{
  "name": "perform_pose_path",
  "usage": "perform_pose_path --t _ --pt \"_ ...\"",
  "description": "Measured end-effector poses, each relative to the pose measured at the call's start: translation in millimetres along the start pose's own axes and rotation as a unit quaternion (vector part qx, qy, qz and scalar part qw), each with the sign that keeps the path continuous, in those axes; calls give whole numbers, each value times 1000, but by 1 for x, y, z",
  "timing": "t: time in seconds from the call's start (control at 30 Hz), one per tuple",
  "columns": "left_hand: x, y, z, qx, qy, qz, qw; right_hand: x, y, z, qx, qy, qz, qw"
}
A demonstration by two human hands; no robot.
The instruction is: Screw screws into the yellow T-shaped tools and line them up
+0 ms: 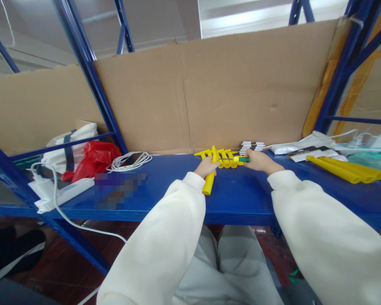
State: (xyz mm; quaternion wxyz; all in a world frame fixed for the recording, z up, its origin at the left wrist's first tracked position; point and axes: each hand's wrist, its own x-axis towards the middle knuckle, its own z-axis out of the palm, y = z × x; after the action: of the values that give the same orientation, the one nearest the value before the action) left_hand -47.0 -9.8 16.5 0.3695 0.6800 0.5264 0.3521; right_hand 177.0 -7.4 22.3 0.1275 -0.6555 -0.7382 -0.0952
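Note:
My left hand [206,167] is closed round a yellow T-shaped piece with a tube-like handle [208,185], its open lower end tilted toward me. In my right hand [258,162] is a screwdriver [242,159] with a yellow and green handle. Its thin shaft points left and reaches the head of the yellow piece; whether the tip sits in a screw is too small to tell. Just behind my hands, several similar yellow pieces [230,164] lie side by side on the blue shelf [241,195]. My fingers partly hide both held things.
Several yellow tubes [339,170] lie at the right, near white packets [313,152]. Small white-and-black stacked items [251,146] stand by the cardboard wall [235,93]. At left are a coiled white cable [130,162], a red bag [97,159] and a power strip [66,194].

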Motion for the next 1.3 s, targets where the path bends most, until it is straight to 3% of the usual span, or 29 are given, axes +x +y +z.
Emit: perform_pose_path --t 0.2,1.3 --pt "2 -2 0 -5 9 5 1000 0 -1 -1 15 -9 -25 1000" --pt "2 -1 1 -6 6 5 1000 2 5 6 18 26 -10 999"
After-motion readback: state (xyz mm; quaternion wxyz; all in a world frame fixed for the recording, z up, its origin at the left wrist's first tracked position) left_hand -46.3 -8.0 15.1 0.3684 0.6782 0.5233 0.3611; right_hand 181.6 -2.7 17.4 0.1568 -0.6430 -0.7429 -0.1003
